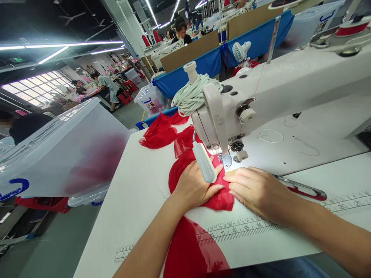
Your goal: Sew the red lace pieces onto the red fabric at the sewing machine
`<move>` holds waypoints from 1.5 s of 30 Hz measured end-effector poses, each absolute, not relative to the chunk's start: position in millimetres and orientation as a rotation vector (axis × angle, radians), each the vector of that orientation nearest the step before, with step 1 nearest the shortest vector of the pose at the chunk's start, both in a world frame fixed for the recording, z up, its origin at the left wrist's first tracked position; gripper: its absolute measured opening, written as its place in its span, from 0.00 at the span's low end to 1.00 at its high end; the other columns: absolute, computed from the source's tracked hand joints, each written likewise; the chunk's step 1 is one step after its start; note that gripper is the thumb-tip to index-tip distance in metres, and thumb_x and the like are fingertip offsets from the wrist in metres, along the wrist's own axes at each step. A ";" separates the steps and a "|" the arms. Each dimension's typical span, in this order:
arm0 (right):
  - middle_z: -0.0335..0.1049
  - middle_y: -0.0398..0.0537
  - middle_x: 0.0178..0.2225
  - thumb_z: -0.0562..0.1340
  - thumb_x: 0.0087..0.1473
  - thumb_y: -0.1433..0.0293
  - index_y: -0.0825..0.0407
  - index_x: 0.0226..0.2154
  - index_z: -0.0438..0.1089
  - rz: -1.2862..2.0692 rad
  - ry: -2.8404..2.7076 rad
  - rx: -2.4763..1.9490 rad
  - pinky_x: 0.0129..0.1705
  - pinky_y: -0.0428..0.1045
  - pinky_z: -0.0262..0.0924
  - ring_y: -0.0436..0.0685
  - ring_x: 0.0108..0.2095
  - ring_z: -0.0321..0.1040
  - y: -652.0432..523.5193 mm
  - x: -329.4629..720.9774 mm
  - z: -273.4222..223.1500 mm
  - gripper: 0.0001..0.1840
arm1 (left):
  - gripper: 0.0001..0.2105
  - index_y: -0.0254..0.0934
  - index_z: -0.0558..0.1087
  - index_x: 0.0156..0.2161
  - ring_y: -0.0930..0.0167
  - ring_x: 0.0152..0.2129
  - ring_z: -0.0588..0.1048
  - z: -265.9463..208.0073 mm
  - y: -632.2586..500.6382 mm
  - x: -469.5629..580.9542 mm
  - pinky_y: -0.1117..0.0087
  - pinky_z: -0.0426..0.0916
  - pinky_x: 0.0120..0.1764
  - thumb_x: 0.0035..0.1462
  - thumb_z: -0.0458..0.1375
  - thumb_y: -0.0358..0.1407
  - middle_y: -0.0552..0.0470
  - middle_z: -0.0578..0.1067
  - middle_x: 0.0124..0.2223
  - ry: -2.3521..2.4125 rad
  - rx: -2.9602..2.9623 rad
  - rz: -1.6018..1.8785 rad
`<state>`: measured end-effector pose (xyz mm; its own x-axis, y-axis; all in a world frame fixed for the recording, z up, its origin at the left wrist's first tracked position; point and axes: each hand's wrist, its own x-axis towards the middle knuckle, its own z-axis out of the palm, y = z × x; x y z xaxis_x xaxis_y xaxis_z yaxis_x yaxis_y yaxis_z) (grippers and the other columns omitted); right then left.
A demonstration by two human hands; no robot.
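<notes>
A piece of sheer red fabric [222, 201] lies bunched under the head of a white sewing machine [211, 119]. My left hand [189, 185] rests flat on it left of the needle area, thumb and index finger apart. On the fabric's right edge, the fingers of my right hand [257, 191] are pinched together. A small beige strip [231, 173] shows beside those fingertips; I cannot tell whether it is held. A white, handle-shaped piece [204, 162] hangs in front of the needle and partly hides it. More red cloth [188, 247] drapes over the front edge below my left forearm.
Thread snips [304, 188] lie beside my right wrist. A printed ruler [240, 227] runs along the white table [124, 208]. Pale green cord [194, 92] is looped on the machine head. Left stands a translucent bin [63, 154]; people work at stations behind.
</notes>
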<state>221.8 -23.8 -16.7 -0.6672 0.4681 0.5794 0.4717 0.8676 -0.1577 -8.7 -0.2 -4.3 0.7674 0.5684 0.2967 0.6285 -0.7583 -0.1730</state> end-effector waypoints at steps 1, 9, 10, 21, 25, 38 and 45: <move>0.74 0.55 0.37 0.53 0.62 0.78 0.55 0.31 0.71 -0.008 -2.408 -0.682 0.39 0.53 0.62 0.59 0.41 0.68 -23.9 222.2 -16.4 0.13 | 0.26 0.33 0.71 0.57 0.56 0.49 0.73 -4.3 -0.6 -8.7 0.53 0.71 0.48 0.69 0.42 0.49 0.35 0.72 0.55 -0.934 -2.699 -0.329; 0.74 0.55 0.37 0.53 0.61 0.78 0.55 0.30 0.71 0.003 -2.400 -0.677 0.39 0.52 0.64 0.59 0.41 0.68 -25.4 223.1 -16.8 0.13 | 0.27 0.43 0.71 0.58 0.55 0.49 0.69 -3.2 -3.5 -10.6 0.51 0.68 0.48 0.67 0.41 0.53 0.39 0.73 0.51 -1.127 -2.735 -0.298; 0.74 0.55 0.37 0.53 0.61 0.78 0.55 0.30 0.71 0.005 -2.401 -0.677 0.39 0.53 0.64 0.59 0.41 0.68 -25.4 223.0 -16.9 0.13 | 0.27 0.44 0.71 0.58 0.55 0.48 0.69 -3.0 -3.6 -10.8 0.50 0.68 0.47 0.67 0.41 0.55 0.39 0.73 0.51 -1.169 -2.740 -0.286; 0.74 0.55 0.35 0.53 0.61 0.79 0.55 0.30 0.71 0.000 -2.393 -0.669 0.39 0.53 0.65 0.59 0.41 0.68 -25.3 222.9 -18.0 0.14 | 0.26 0.47 0.69 0.60 0.56 0.49 0.66 -3.7 -2.7 -11.7 0.51 0.65 0.49 0.65 0.45 0.56 0.41 0.71 0.53 -1.228 -2.768 -0.241; 0.74 0.55 0.36 0.53 0.61 0.79 0.56 0.30 0.72 0.013 -2.387 -0.669 0.38 0.53 0.64 0.59 0.41 0.68 -26.0 223.2 -18.5 0.13 | 0.26 0.47 0.69 0.60 0.55 0.49 0.66 -2.3 -2.6 -12.4 0.50 0.66 0.49 0.65 0.44 0.56 0.41 0.72 0.52 -1.211 -2.773 -0.242; 0.74 0.53 0.36 0.53 0.62 0.78 0.54 0.29 0.70 0.003 -2.381 -0.667 0.38 0.52 0.63 0.57 0.39 0.68 -26.2 221.9 -18.4 0.14 | 0.24 0.47 0.69 0.60 0.55 0.51 0.66 -0.4 -4.4 -14.0 0.51 0.65 0.50 0.65 0.48 0.54 0.43 0.73 0.51 -1.230 -2.768 -0.190; 0.75 0.53 0.37 0.53 0.61 0.78 0.55 0.29 0.70 0.010 -2.383 -0.663 0.38 0.52 0.64 0.58 0.39 0.68 -27.2 222.6 -17.2 0.13 | 0.23 0.47 0.70 0.59 0.55 0.51 0.66 0.4 -5.4 -12.9 0.52 0.66 0.49 0.65 0.49 0.53 0.44 0.74 0.51 -1.239 -2.784 -0.208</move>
<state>222.6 -27.2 -17.2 -0.6570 0.4636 0.5945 0.4585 0.8717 -0.1731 -12.9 -5.4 0.4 0.6624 0.7320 0.1594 0.7439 -0.6679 -0.0243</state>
